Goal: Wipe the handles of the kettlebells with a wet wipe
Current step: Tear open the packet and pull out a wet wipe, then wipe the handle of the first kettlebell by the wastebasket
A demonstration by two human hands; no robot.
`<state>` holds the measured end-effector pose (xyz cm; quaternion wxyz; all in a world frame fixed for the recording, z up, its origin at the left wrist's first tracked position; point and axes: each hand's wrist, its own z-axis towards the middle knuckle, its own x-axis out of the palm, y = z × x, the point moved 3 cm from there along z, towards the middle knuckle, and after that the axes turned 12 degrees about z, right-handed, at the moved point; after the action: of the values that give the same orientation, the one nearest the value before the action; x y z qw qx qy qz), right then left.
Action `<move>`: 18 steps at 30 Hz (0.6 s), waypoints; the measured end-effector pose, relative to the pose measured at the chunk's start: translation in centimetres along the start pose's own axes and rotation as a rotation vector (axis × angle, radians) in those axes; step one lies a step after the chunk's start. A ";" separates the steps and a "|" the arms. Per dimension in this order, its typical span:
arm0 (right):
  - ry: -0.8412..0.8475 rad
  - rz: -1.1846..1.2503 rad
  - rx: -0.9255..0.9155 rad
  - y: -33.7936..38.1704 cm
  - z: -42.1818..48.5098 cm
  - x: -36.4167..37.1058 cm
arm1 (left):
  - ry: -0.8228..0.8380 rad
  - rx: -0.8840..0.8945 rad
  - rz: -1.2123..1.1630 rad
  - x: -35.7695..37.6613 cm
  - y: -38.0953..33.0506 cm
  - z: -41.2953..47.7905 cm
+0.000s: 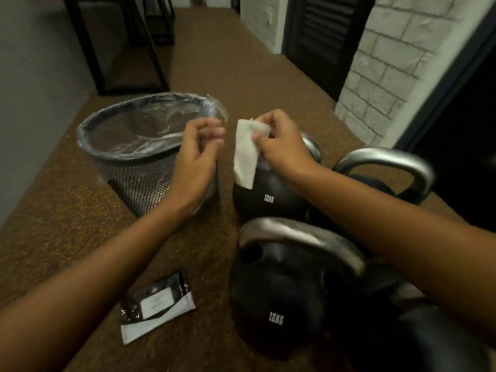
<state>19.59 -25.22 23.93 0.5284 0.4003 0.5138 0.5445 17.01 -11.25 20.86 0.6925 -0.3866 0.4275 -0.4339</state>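
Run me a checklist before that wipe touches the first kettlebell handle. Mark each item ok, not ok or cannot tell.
1. Wet wipe in hand: ok, the right hand pinches its top edge.
2. Wipe spread open: not ok, it hangs as a narrow strip, bunched at the top.
3. Left hand free to help: cannot tell, it is blurred.
4. Nearest kettlebell handle uncovered: ok, nothing lies on it.
5. Bin ready for the used wipe: ok, lined, standing left of the kettlebells.
6. Wipe pack resealed: cannot tell.
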 end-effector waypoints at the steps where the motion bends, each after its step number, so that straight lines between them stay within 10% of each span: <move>1: -0.010 0.002 -0.001 0.2 0.5 -1.1 | 0.085 0.009 -0.004 1.1 -0.8 1.2; 7: -0.078 0.140 0.109 0.1 2.9 -5.4 | 0.484 -0.103 0.058 6.5 -2.9 5.2; 18: -0.222 -0.118 0.154 -6.3 6.1 -8.4 | -0.042 -0.182 0.198 6.3 3.2 8.3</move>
<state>27.60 -33.20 19.58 0.5810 0.4666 0.5151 0.4236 27.17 -14.77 19.13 0.7027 -0.4127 0.4868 -0.3146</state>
